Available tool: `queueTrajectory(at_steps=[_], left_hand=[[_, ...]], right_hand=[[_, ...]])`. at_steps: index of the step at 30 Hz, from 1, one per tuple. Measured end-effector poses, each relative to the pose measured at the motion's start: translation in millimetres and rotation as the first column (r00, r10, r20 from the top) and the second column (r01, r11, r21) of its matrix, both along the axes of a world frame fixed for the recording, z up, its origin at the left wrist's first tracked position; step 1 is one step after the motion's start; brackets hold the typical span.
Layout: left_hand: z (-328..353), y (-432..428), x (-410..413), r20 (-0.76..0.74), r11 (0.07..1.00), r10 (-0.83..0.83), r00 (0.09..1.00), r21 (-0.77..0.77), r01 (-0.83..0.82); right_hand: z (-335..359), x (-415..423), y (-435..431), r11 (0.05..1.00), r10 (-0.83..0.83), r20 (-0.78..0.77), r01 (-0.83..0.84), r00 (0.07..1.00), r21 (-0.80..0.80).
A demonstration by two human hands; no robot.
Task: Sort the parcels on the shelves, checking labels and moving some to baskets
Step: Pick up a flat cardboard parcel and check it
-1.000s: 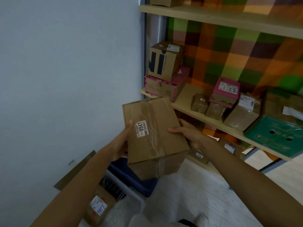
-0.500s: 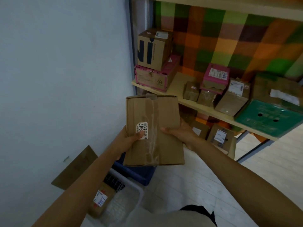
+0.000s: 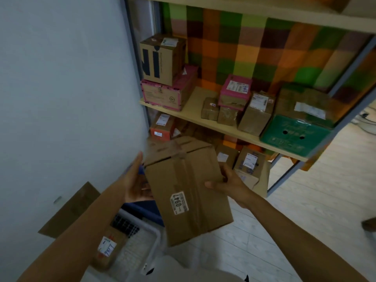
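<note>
Holding the cardboard box (image 3: 189, 192) near the white basket (image 3: 155, 236).
Right hand (image 3: 230, 185) is gripping it, left hand (image 3: 135, 182) is pressing flat; lowering gently seems safest.

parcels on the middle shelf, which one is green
The green box at the right end of that shelf, with dark round holes in its top face. The rest there are plain brown or pink-edged cardboard.
</note>
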State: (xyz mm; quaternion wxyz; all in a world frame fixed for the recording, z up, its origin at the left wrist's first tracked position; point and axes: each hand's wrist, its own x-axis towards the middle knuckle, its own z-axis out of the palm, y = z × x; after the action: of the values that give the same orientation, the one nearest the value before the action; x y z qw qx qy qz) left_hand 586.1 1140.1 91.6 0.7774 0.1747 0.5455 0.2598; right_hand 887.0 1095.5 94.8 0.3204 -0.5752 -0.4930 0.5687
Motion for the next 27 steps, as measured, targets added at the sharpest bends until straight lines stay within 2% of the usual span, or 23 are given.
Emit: queueTrajectory(at_steps=[2, 6, 9, 11, 13, 15, 19, 21, 24, 27], left_hand=[[-6.6, -9.3, 16.3, -0.05, 0.999, -0.035, 0.998, -0.029, 0.034], [-11.8, -31.0, 43.9, -0.024, 0.997, -0.073, 0.997, -0.034, 0.072], [-10.3, -47.2, 66.9, -0.043, 0.996, -0.075, 0.996, 0.04, 0.077], [-6.5, -53.6, 76.5, -0.113, 0.992, -0.068, 0.991, 0.101, 0.079], [-3.4, -60.2, 89.7, -0.14, 0.978, -0.104, 0.985, 0.164, 0.127], [-6.7, -64.4, 96.9, -0.093, 0.948, -0.183, 0.979, 0.248, 0.201], [-19.6, -74.6, 104.3, -0.154, 0.883, -0.322, 0.934, 0.307, 0.355], [-20.9, -87.7, 113.6, -0.183, 0.888, -0.301, 0.936, 0.305, 0.346], [-16.1, -88.1, 121.2, -0.179, 0.923, -0.19, 0.965, 0.303, 0.237], [-3.5, -77.5, 134.7, -0.344, 0.898, -0.088, 0.935, 0.379, 0.224]], right_hand=[[1.1, 13.6, -11.9, 0.995, -0.037, -0.084, 0.029, 0.996, -0.096], [-3.7, 45.8, -28.2, 0.945, -0.213, -0.2, 0.15, 0.956, -0.289], [-15.7, 76.3, -35.4, 0.903, -0.278, -0.186, 0.19, 0.943, -0.385], [-13.2, 83.8, -34.3, 0.884, -0.27, -0.121, 0.196, 0.955, -0.424], [-5.5, 90.3, -36.8, 0.89, -0.207, -0.056, 0.164, 0.977, -0.426], [-0.3, 92.5, -39.2, 0.89, -0.154, -0.02, 0.13, 0.988, -0.437], [-3.0, 87.8, -40.8, 0.909, -0.221, -0.025, 0.196, 0.975, -0.368], [-4.2, 86.9, -45.6, 0.938, -0.238, -0.027, 0.222, 0.971, -0.267], [-9.5, 83.2, -50.5, 0.952, -0.26, -0.014, 0.254, 0.965, -0.169], [-15.0, 77.2, -56.3, 0.958, -0.263, -0.044, 0.255, 0.964, -0.128]])
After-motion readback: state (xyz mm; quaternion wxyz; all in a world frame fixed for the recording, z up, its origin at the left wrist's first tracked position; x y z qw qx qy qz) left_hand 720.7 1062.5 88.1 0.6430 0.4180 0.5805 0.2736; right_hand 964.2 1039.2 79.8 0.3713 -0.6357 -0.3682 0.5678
